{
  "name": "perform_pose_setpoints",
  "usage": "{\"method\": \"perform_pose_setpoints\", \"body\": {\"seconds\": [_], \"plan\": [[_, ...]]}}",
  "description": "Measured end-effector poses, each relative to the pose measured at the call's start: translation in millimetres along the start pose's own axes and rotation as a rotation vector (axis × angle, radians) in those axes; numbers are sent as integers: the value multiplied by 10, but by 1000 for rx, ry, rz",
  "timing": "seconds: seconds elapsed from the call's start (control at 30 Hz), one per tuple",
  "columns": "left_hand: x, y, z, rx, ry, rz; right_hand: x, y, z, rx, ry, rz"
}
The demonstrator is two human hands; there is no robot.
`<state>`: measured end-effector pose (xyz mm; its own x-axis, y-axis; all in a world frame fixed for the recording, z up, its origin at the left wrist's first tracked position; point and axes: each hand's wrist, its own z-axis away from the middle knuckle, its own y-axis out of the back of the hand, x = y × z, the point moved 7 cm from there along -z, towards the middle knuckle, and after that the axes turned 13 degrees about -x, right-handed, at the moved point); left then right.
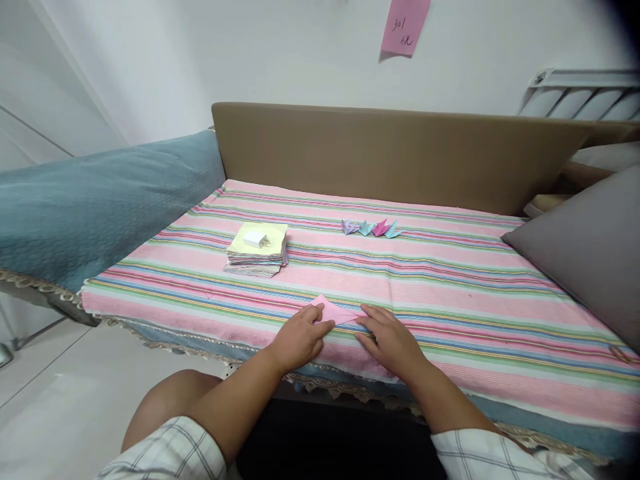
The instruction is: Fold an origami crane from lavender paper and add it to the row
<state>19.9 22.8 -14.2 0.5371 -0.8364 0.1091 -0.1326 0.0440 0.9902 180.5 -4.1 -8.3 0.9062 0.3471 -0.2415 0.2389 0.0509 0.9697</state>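
Observation:
A piece of pink origami paper point(327, 311), folded to a slim pointed shape, lies on the striped cloth near the front edge. My left hand point(301, 333) is closed on its left part, with the thumb and index finger pressing it down. The paper narrows to the right, and its tip reaches the fingertips of my right hand point(390, 337), which hold it at that end; the thumb sits a little apart. Beyond them, to the left, stands a stack of square paper point(257, 262) with a yellow sheet on top. A white plug adapter point(255, 239) rests on that stack.
Several folded paper cranes point(381, 228), purple, teal and pink, sit in a row toward the back. The striped cloth point(440, 247) covers a seat with a brown backrest point(375, 153). A blue armrest point(110, 207) is at left, a grey cushion point(590, 247) at right.

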Motion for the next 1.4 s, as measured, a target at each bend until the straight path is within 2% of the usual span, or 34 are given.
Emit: {"method": "perform_pose_setpoints", "body": {"seconds": [0.1,0.23,0.4,0.7,0.97,1.1,1.27,1.4], "plan": [[-4,1,5,15,-8,6,28,42,8,15,-32,-79],[-4,11,7,32,-15,21,119,90,20,109,-131,-282],[-13,-4,0,21,-5,30,199,9,-51,187,-214,-423],[-5,12,11,30,-13,49,260,-63,-191,156,-373,-372],[-7,10,14,43,-18,47,302,-117,-210,172,-328,-345],[-5,10,11,49,-21,53,291,-80,-231,196,-297,-353],[2,8,18,44,-12,31,256,-82,-350,100,-356,-346],[4,-17,31,31,-8,10,189,-67,-441,82,-370,-341]]}}
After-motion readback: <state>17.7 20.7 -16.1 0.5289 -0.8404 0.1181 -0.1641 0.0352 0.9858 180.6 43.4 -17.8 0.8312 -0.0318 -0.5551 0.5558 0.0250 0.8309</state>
